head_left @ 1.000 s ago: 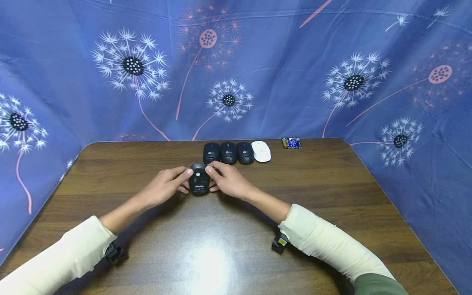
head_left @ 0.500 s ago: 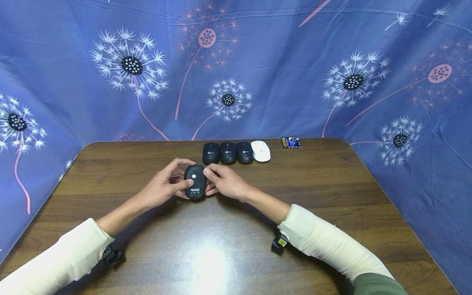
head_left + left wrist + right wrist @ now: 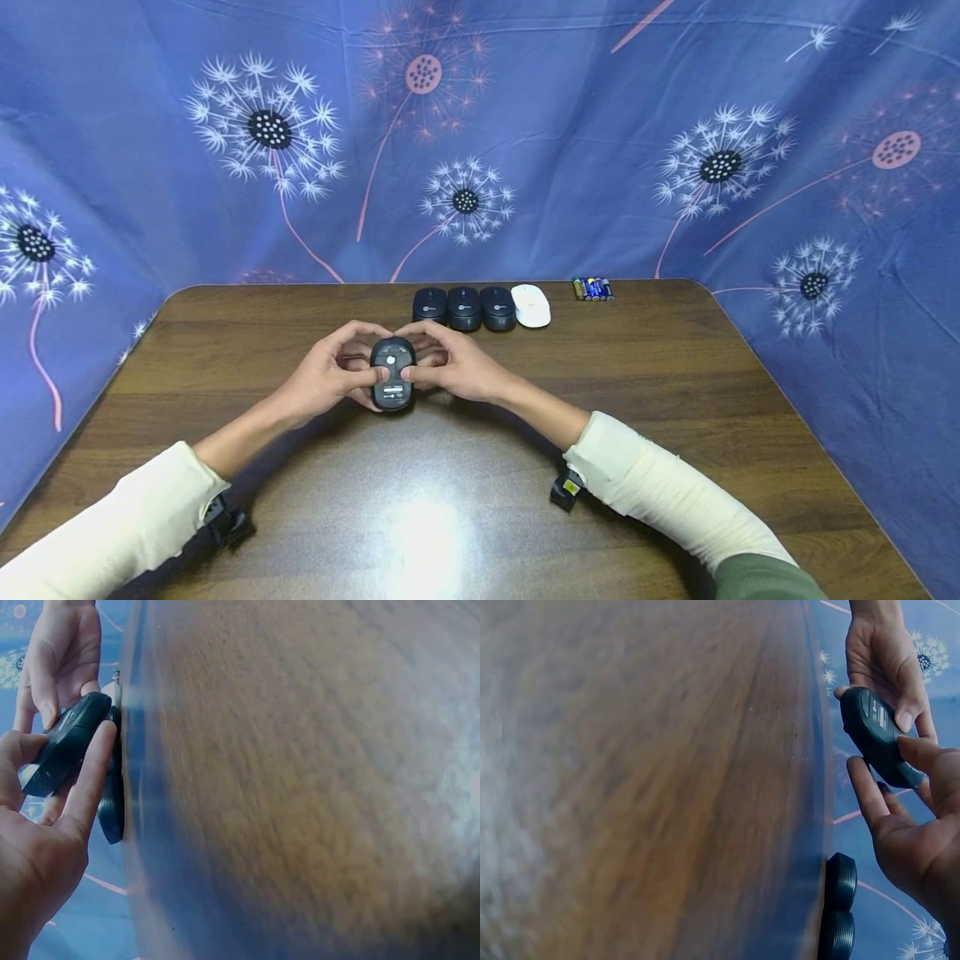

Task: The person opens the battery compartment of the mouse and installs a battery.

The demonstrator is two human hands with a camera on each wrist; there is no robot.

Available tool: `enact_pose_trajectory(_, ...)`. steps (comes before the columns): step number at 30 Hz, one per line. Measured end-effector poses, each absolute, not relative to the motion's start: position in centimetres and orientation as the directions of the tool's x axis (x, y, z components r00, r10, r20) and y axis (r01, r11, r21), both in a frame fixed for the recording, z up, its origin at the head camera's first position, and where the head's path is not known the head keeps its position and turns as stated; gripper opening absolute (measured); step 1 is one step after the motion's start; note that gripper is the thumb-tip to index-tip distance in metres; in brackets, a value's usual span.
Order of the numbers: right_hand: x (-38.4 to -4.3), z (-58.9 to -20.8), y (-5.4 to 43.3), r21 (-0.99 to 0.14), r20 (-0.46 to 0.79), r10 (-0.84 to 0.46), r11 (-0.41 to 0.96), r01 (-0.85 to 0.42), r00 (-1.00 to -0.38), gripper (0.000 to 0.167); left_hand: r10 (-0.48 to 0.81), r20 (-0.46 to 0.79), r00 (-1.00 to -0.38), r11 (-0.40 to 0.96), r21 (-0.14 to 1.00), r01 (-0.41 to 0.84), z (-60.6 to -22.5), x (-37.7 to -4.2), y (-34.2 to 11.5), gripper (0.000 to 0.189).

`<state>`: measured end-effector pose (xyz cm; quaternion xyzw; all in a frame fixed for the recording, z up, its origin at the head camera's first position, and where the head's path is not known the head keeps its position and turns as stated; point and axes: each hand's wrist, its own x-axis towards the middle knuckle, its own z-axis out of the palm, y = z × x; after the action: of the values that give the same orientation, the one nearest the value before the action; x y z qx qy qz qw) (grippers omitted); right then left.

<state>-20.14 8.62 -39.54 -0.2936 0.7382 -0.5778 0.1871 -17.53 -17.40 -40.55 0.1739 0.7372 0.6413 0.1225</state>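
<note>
Evenly, our left hand (image 3: 324, 372) and right hand (image 3: 467, 367) pinch one black mouse (image 3: 393, 383).
Underside up between them; long axis points away from us, neither hand nearer.

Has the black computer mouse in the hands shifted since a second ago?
Yes: the held black mouse has moved left and slightly down the head view, judged against the white mouse.

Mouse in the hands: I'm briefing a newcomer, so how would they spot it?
Find the table. Near its far side, the left hand and right hand hold the black mouse. Unlike the mice behind it, it alone shows its underside.
</note>
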Motion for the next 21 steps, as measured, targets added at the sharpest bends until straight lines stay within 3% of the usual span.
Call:
enact_pose_trajectory(6, -20.24, -39.61, 8.59, -0.918, 0.139, -0.631, 0.208, -0.339, -0.763, 0.055, 0.414, 0.026, -0.910, 0.097, 0.993, 0.072, -40.63, -17.59, -17.31, 0.055)
enact_pose_trajectory(21, -20.05, -39.56, 8.21, -0.851, 0.159, -0.592, 0.324, -0.414, -0.790, 0.047, 0.409, -0.018, -0.912, 0.085, 0.996, 0.018, -40.66, -17.70, -17.26, 0.055)
